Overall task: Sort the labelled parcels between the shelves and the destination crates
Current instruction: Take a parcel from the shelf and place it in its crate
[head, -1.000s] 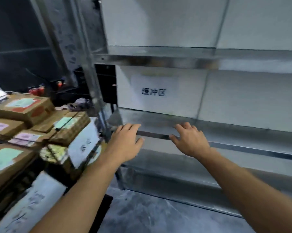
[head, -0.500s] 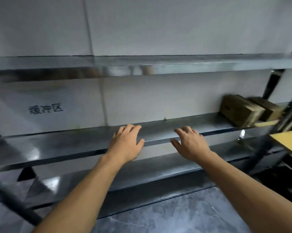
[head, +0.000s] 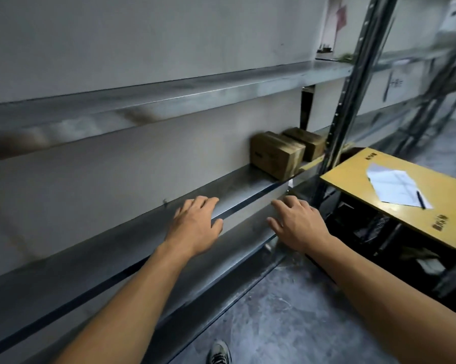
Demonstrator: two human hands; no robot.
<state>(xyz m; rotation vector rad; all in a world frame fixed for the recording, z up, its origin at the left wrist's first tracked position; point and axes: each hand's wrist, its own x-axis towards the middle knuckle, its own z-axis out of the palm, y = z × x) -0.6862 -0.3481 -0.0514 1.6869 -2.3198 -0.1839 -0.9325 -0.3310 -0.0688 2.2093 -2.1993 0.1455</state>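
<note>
Step in hand: between parcels. Both hands reach along the shelf [head: 111,248] toward stock, carrying nothing.

Left hand [head: 195,224]: palm down over the shelf's front lip, fingers loose and slightly apart, empty. Cannot tell if it touches the metal.

Right hand [head: 297,224]: just off the shelf's front edge, nearer its right end. Palm down, fingers spread and relaxed, also empty.

Parcels: two brown boxes at the shelf's far right end, side by side, well apart from both hands.
- Near box [head: 271,157] turns a broad face down the shelf's length toward the person. Dark print on that face, unreadable.
- Its long axis looks to run across the shelf, back wall to front lip; blur makes this a guess.
- Far box [head: 307,143] sits beyond it, partly hidden, and seems to lie the same way.
- Both sit flat. No label legible.

Past the shelf's right end: a dark post [head: 345,101], then a yellow worktop [head: 353,179] with paper [head: 395,187] and pen [head: 420,199]. Below the shelf: grey floor [head: 287,324], one shoe [head: 219,354]. No crates in view.

Next move, my reading: step toward the shelf's right end and take the near box with a hand on each side. Draw it off the front lip, then turn it to find the label before picking a crate.
</note>
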